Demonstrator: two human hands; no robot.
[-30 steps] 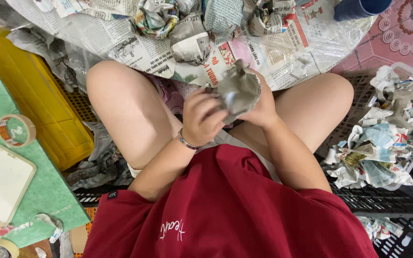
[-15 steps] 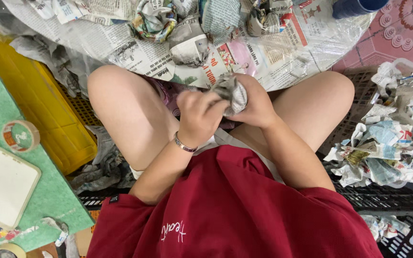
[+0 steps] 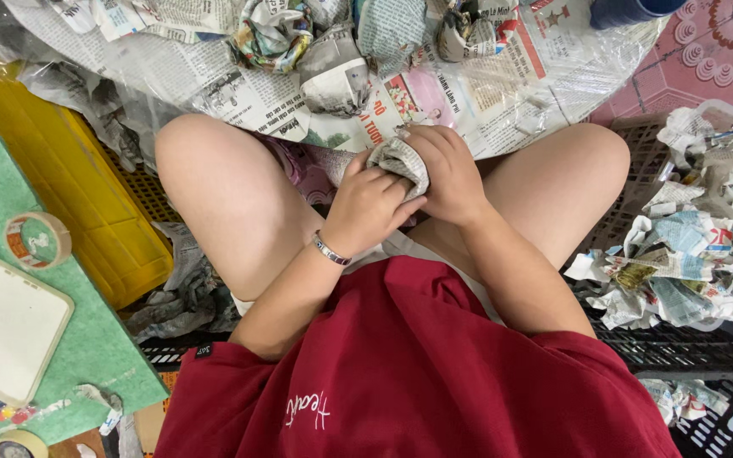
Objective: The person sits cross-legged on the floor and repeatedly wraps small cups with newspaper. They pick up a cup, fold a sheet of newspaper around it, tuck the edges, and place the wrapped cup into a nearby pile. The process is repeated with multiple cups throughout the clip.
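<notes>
Both of my hands close around a crumpled wad of newspaper held between my knees. My left hand, with a beaded bracelet at the wrist, presses it from the near side. My right hand wraps over it from the right. Only a grey corner of the wad shows between the fingers. Flat newspaper sheets lie spread on the floor just beyond my knees, with several crumpled paper balls on them.
A basket at the right holds crumpled newspaper pieces. A yellow crate stands at the left beside a green surface carrying a tape roll and a white tablet. Black crates lie under me.
The paper wad was larger and looser a second ago. My hands have squeezed it down into a tighter, smaller lump, and they sit a little lower between my knees.
</notes>
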